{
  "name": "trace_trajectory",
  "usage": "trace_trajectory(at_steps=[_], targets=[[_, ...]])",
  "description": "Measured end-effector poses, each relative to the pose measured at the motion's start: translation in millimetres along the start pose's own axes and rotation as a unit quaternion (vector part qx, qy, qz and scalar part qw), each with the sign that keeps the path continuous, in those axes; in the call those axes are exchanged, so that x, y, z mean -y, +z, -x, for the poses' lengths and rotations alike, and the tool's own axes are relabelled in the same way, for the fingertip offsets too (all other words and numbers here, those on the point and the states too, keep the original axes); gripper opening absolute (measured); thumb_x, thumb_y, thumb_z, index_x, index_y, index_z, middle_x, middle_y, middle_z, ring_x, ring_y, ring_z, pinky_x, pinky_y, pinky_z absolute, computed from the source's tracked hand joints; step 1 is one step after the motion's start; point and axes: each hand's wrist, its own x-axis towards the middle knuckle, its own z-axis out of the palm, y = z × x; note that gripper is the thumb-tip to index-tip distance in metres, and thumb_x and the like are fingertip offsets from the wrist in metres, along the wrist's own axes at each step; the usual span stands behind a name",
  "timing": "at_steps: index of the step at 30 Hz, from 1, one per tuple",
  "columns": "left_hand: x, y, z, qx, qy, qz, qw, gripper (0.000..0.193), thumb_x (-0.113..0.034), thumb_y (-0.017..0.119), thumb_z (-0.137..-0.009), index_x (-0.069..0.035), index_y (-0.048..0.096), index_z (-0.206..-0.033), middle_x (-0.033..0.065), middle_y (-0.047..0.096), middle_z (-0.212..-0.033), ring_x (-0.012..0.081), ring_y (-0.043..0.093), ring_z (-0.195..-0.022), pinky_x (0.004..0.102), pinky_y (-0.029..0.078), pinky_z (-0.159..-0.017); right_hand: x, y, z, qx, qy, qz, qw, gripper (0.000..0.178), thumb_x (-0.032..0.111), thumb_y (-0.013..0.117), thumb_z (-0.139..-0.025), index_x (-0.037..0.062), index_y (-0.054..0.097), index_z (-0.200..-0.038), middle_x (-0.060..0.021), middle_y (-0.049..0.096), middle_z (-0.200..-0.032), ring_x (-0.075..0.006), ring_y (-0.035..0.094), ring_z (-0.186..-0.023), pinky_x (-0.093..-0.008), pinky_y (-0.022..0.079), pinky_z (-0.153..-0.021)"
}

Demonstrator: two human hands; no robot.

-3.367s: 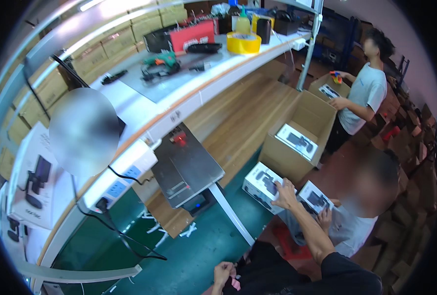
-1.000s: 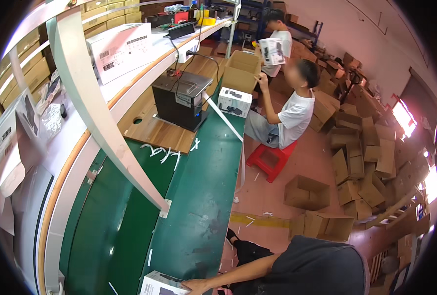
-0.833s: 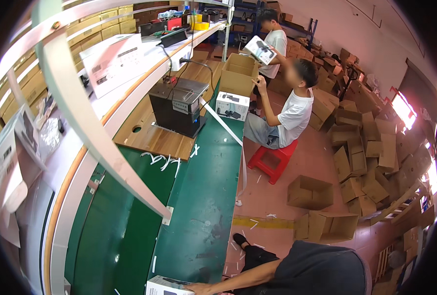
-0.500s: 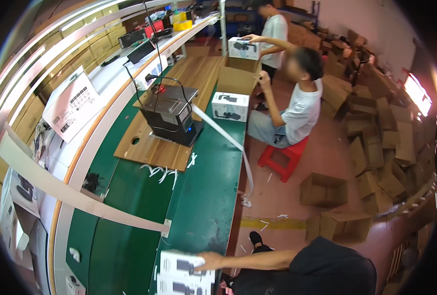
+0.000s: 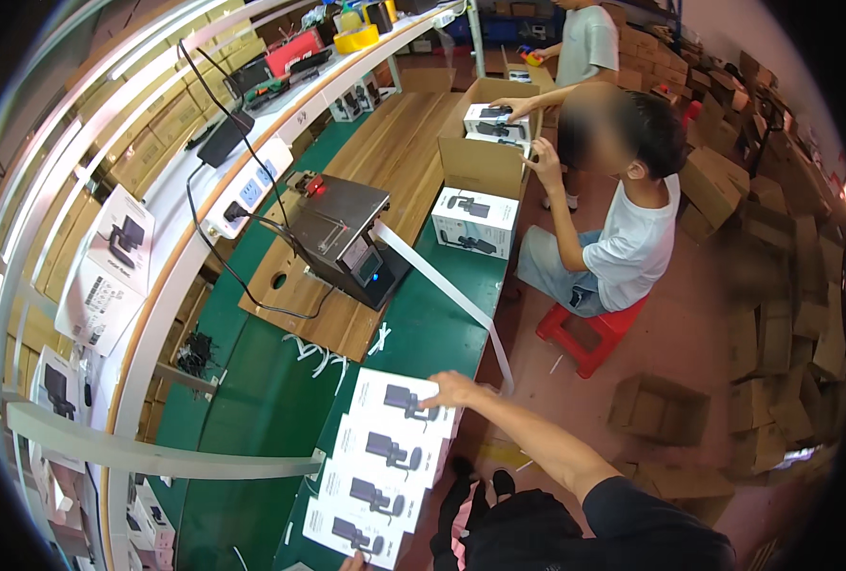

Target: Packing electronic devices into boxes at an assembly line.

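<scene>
Several white microphone boxes (image 5: pixel 377 457), each printed with a black microphone on a stand, form a stepped row near the front of the green table (image 5: pixel 404 333). My right hand (image 5: pixel 453 390) reaches across from the right and grips the far end of the row, its thumb side over the top. At the bottom edge, only some fingers of my left hand (image 5: pixel 353 561) show, curled against the nearest box. The row lies between both hands. Beyond it stands a dark metal strapping machine (image 5: pixel 347 243), with a white strap (image 5: pixel 442 278) trailing over the table edge.
A seated co-worker (image 5: pixel 623 219) has a hand on boxes in an open carton (image 5: pixel 480 167). Another microphone box (image 5: pixel 475 221) stands before it. A white post (image 5: pixel 166 454) crosses low at left. Cartons (image 5: pixel 661 409) lie on the floor; another person (image 5: pixel 589 43) stands behind.
My right hand and the boxes have moved farther up the table, and more of the row shows. My left fingers have come into view. The co-worker's held box is now in the carton.
</scene>
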Motion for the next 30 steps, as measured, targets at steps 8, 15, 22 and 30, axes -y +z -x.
trace_trajectory(at_steps=[8, 15, 22, 30], targets=[[-67, 142, -7, -0.046, 0.066, -0.055, 0.995, 0.009, -0.005, 0.069, -0.090, 0.004, 0.068, -0.090, 0.0048, 0.066, -0.084, 0.0131, 0.062, -0.072, 0.0276, 0.051, -0.063, 11, -40, -54, -0.085, -0.107, 0.154, 0.979, 0.090, 0.048, 0.078, -0.076, 0.0020, 0.042, -0.145, -0.0315, 0.040, -0.142, -0.0451, 0.039, -0.133, -0.0537, 0.029, -0.110], [-67, 144, -43, -0.150, 0.117, -0.177, 0.966, 0.023, -0.015, 0.073, -0.088, 0.005, 0.070, -0.077, 0.0036, 0.061, -0.064, 0.0134, 0.055, -0.058, 0.0311, 0.044, -0.055, 5, -30, -52, -0.206, -0.196, 0.205, 0.937, 0.092, 0.057, 0.069, -0.081, -0.0058, 0.040, -0.142, -0.0408, 0.030, -0.142, -0.0529, 0.032, -0.132, -0.0617, 0.020, -0.111], [-116, 237, 3, -0.328, 0.362, -0.558, 0.671, 0.027, -0.016, 0.073, -0.086, 0.005, 0.068, -0.102, 0.0221, 0.068, -0.100, 0.0423, 0.062, -0.100, 0.0468, 0.050, -0.091, 1, -67, -66, -0.152, -0.217, 0.219, 0.939, 0.109, 0.062, 0.076, -0.071, -0.0095, 0.036, -0.143, -0.0401, 0.029, -0.143, -0.0531, 0.034, -0.129, -0.0602, 0.023, -0.109], [-126, 437, 44, -0.025, 0.337, -0.208, 0.918, 0.042, -0.016, 0.074, -0.087, 0.005, 0.061, -0.120, 0.0232, 0.063, -0.121, 0.0364, 0.060, -0.113, 0.0416, 0.046, -0.099, -35, -154, -97, -0.093, -0.204, 0.055, 0.973, 0.104, 0.042, 0.088, -0.056, -0.0024, 0.045, -0.139, -0.0301, 0.039, -0.138, -0.0459, 0.039, -0.128, -0.0509, 0.032, -0.110]])
